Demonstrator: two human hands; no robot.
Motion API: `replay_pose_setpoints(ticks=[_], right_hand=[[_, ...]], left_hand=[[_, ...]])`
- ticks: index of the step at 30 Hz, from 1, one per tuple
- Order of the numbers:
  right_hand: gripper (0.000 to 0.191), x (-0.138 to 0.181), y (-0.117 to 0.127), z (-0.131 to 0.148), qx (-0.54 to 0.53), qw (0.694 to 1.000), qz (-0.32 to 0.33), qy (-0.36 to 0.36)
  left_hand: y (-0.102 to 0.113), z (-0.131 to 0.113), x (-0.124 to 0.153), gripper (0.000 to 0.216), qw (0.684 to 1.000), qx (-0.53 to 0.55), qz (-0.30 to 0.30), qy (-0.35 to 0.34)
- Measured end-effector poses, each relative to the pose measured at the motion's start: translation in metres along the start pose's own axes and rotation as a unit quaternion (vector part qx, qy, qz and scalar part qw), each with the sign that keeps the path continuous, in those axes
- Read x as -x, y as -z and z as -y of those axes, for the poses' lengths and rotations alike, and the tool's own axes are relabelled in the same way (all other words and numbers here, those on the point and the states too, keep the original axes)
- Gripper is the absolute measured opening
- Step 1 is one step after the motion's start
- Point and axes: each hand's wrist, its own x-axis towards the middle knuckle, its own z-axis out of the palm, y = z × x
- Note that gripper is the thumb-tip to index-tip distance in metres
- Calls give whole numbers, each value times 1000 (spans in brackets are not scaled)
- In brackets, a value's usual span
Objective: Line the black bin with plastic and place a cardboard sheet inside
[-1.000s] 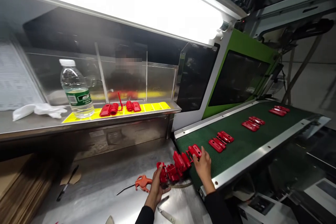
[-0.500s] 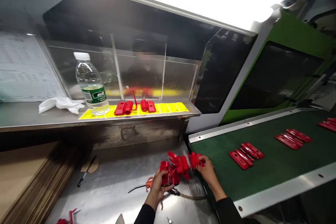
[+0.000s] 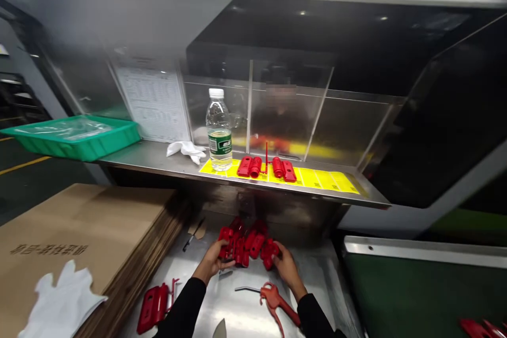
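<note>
Two hands grip a cluster of red plastic parts (image 3: pixel 247 245) just above a steel table (image 3: pixel 237 306). The left hand (image 3: pixel 214 260) curls its fingers around the cluster's left end; the right hand (image 3: pixel 285 265) clasps its right end. A red air gun (image 3: pixel 277 302) lies near the right wrist. Another red part (image 3: pixel 152 307) lies beside flattened cardboard (image 3: pixel 79 227). Above, a shelf (image 3: pixel 158 158) holds a water bottle (image 3: pixel 219 131).
</note>
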Motion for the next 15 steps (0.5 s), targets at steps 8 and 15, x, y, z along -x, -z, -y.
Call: replay_pose_setpoints(ticks=[8,15], right_hand=[[68,-45,-23,-13,-103,993,-26,-45],[60,20,-12,-22,-73,988,-104,-85]], left_hand=[[31,-43,-1,37,994,-62,-39,-82],[29,-15,-19,35,976,-3,-60,-208]])
